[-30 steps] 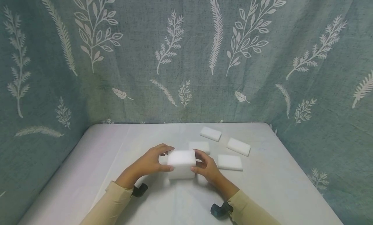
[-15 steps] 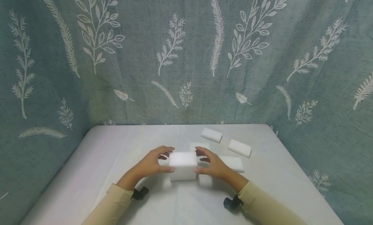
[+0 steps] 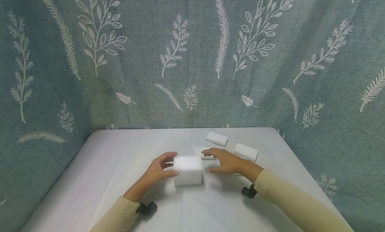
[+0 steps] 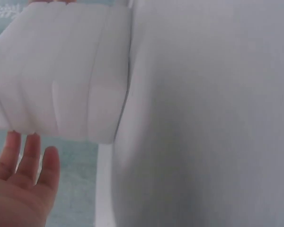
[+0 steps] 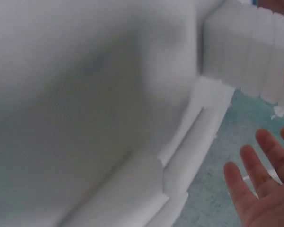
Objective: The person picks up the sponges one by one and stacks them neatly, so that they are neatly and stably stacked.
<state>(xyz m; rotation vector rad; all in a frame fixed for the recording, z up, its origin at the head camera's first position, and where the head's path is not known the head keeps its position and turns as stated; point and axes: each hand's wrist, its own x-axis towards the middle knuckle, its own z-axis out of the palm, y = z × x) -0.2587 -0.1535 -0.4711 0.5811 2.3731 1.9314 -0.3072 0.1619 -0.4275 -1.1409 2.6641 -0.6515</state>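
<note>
A stack of several white foam blocks [image 3: 187,172], resembling melamine sponges, stands on the table in front of the person. Its layers show as upright seams in the left wrist view [image 4: 61,71]. At the stack's left side is the left hand [image 3: 157,168], thumb near the front corner and fingers along the far side; these fingers look relaxed, and whether they press on it is unclear. The right hand [image 3: 230,162] hovers apart from the stack, to its right, with spread fingers and nothing held. It covers most of one loose white block [image 3: 239,174].
Three more loose white blocks lie behind and right of the stack: a near one [image 3: 198,151], a far one [image 3: 217,139] and a right one [image 3: 245,152]. The white table [image 3: 150,142] ends at a leaf-patterned green curtain [image 3: 192,58].
The right hand has let go of the stack's right side and moved right, over a loose block. The left hand stays beside the stack, which has hardly moved.
</note>
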